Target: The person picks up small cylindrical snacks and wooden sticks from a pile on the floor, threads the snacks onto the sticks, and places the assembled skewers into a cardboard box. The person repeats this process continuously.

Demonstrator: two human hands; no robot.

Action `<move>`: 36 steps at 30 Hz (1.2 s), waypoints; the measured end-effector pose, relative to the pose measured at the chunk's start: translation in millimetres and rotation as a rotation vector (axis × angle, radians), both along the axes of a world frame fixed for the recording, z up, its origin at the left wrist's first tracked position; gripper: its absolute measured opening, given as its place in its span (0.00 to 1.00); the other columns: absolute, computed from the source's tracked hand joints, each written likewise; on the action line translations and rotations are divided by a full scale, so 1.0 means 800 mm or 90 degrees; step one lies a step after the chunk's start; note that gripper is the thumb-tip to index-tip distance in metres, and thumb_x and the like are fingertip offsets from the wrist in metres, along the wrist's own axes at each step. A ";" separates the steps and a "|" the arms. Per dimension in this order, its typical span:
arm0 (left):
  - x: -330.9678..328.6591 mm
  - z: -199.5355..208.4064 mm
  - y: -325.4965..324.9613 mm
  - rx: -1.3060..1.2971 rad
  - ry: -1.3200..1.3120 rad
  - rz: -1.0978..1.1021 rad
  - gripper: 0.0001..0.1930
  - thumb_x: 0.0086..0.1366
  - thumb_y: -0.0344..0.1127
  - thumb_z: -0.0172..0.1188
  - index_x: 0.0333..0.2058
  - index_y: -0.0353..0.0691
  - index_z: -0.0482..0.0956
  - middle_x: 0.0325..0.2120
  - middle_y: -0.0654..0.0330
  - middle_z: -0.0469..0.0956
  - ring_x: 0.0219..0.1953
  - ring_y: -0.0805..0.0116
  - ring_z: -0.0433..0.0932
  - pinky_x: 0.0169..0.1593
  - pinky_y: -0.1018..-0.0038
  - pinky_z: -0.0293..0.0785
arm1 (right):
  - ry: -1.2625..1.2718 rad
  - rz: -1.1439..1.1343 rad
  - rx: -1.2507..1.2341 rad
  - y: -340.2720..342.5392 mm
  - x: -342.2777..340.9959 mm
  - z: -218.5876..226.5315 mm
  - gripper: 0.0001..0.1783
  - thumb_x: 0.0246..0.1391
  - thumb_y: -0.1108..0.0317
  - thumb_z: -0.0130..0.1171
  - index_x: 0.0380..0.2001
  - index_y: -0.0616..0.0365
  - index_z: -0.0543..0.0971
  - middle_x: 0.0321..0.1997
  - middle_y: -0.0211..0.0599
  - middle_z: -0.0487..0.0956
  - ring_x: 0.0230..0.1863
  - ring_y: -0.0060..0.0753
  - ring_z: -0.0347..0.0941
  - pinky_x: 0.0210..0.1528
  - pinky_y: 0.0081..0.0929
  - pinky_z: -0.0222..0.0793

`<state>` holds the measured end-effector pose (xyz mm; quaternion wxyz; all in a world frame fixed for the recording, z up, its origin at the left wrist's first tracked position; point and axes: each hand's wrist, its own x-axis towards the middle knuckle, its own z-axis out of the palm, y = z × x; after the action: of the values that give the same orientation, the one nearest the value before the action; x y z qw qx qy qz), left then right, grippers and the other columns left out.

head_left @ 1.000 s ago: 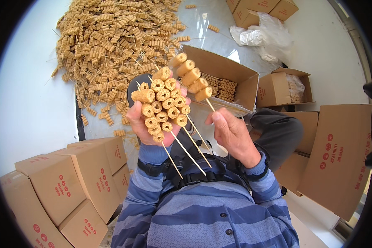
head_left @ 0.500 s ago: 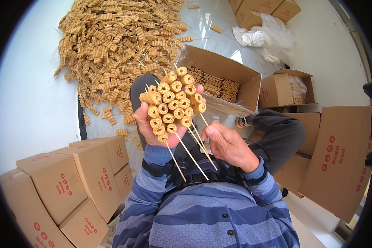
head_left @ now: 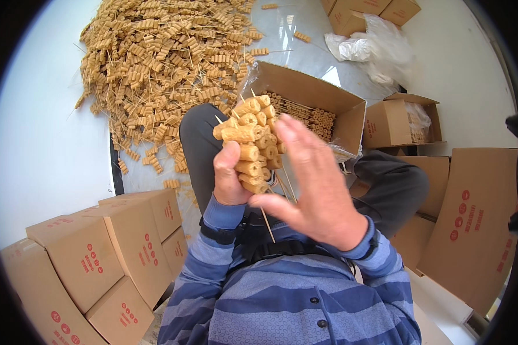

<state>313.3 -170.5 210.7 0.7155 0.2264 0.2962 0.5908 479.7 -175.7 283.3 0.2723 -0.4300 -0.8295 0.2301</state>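
My left hand [head_left: 230, 181] is closed round a bundle of skewered food rolls [head_left: 250, 135], golden-brown hollow tubes threaded on thin wooden sticks. Several sticks jut out of the bundle toward me, and a few tips show at its far side. Flat and with fingers stretched, my right hand [head_left: 316, 195] is up against the near right side of the bundle, thumb below and fingertips by the ends of the rolls. Whether its palm presses on them is hidden. Just beyond, an open cardboard box [head_left: 348, 123] lined with clear plastic contains rows of the same skewers.
A big heap of loose skewers [head_left: 161, 75] covers the floor at the far left. Closed cartons [head_left: 75, 253] are stacked at the near left. On the right stand a smaller open carton [head_left: 385, 123], crumpled clear plastic bags [head_left: 380, 49] and large cardboard flaps [head_left: 472, 213].
My right hand has let go of the stick, opened out and risen to the bundle's side. The bundle has shifted right and turned, so the rolls now show more of their sides.
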 end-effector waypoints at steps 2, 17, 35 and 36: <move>0.010 0.004 -0.002 0.004 -0.080 -0.005 0.42 0.67 0.55 0.53 0.72 0.41 0.49 0.65 0.52 0.64 0.65 0.59 0.68 0.68 0.61 0.65 | 0.051 -0.002 0.007 -0.001 -0.024 -0.005 0.56 0.47 0.47 0.73 0.69 0.66 0.57 0.71 0.61 0.59 0.72 0.61 0.57 0.70 0.51 0.53; 0.017 0.012 -0.009 0.093 0.013 -0.088 0.51 0.67 0.69 0.51 0.74 0.44 0.39 0.71 0.54 0.52 0.72 0.58 0.55 0.73 0.62 0.53 | 0.176 -0.061 0.076 -0.001 -0.043 -0.059 0.36 0.63 0.61 0.55 0.71 0.57 0.59 0.75 0.54 0.56 0.74 0.60 0.52 0.72 0.54 0.48; -0.003 -0.018 0.013 0.010 0.103 -0.162 0.60 0.55 0.59 0.68 0.72 0.33 0.40 0.68 0.50 0.59 0.69 0.57 0.63 0.71 0.62 0.57 | 0.247 -0.073 -0.002 0.013 -0.027 -0.083 0.35 0.63 0.61 0.53 0.71 0.54 0.59 0.75 0.56 0.54 0.75 0.62 0.50 0.73 0.56 0.46; 0.004 -0.017 0.020 0.010 0.109 -0.146 0.61 0.53 0.58 0.69 0.72 0.33 0.41 0.67 0.50 0.59 0.68 0.57 0.64 0.70 0.62 0.59 | 0.262 -0.076 0.000 0.018 -0.023 -0.086 0.36 0.63 0.61 0.53 0.72 0.54 0.58 0.75 0.56 0.54 0.75 0.63 0.49 0.73 0.56 0.46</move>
<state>316.6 -154.1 197.4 0.7486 0.3139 0.3234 0.4863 461.5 -161.6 214.8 0.4492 -0.4219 -0.7296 0.2965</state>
